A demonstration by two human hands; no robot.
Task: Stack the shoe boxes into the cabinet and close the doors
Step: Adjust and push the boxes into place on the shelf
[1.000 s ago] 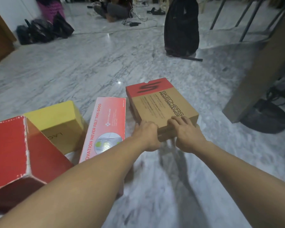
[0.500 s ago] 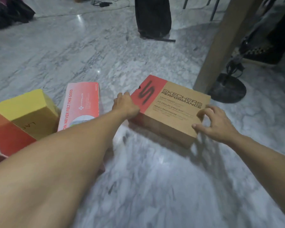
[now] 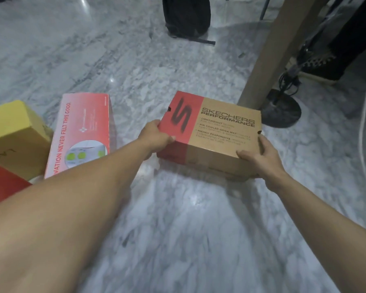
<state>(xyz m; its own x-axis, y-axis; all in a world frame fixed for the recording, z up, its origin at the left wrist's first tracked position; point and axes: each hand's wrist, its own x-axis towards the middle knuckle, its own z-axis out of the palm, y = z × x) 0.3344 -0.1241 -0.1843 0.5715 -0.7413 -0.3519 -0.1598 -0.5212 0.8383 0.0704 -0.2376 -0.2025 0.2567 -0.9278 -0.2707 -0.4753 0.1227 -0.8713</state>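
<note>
Your left hand [image 3: 154, 137] is gripping the red end of the Skechers shoe box [image 3: 211, 132]: the thumb is lying on the lid's near-left edge, and the fingers are wrapping around the end wall, mostly hidden behind the box. Your right hand [image 3: 262, 157] is clamping the brown end, with the thumb pressing flat on the lid's near-right corner and the fingers curling around the right side and under the corner. Both forearms are reaching forward from the bottom of the head view, the left one crossing from the lower left, the right one coming in from the lower right, wrists roughly level with the box. The box is sitting lid-up between your hands over the marble floor [image 3: 178, 229]; whether it is touching the floor is hard to tell. To its left, a pink shoe box [image 3: 82, 132] is lying beside a yellow shoe box [image 3: 13, 132], with a red shoe box [image 3: 2, 185] at the frame's left edge. A wooden post [image 3: 277, 49] is standing just behind the box's right end.
</note>
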